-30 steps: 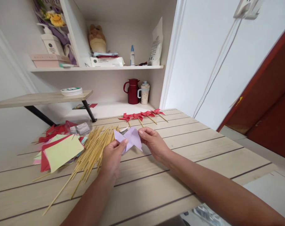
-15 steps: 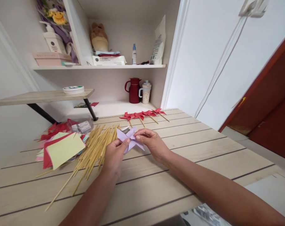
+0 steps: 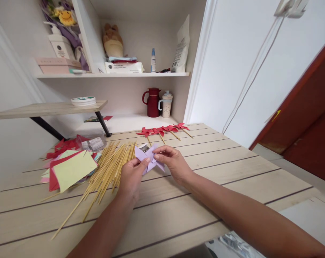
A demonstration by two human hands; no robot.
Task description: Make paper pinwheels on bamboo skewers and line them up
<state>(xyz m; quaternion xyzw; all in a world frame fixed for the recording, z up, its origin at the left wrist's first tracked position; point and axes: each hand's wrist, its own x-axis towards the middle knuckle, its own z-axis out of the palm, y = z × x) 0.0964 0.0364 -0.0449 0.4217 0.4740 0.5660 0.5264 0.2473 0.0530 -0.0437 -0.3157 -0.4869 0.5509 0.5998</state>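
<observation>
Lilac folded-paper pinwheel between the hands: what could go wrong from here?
The lilac folded-paper pinwheel may crease or tear: the left hand pinches it while the right hand's fingertips press on it.

The loose pile of thin yellow wooden sticks lies close beside the left hand, so a sideways move could scatter them.

A forward reach might bump the row of red paper pinwheels on sticks beyond the hands.

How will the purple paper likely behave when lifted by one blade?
The purple paper should feel light, being a thin sheet. Its narrow pointed tips would probably flex. The folds might loosen if the left grip releases its pinch.
</observation>
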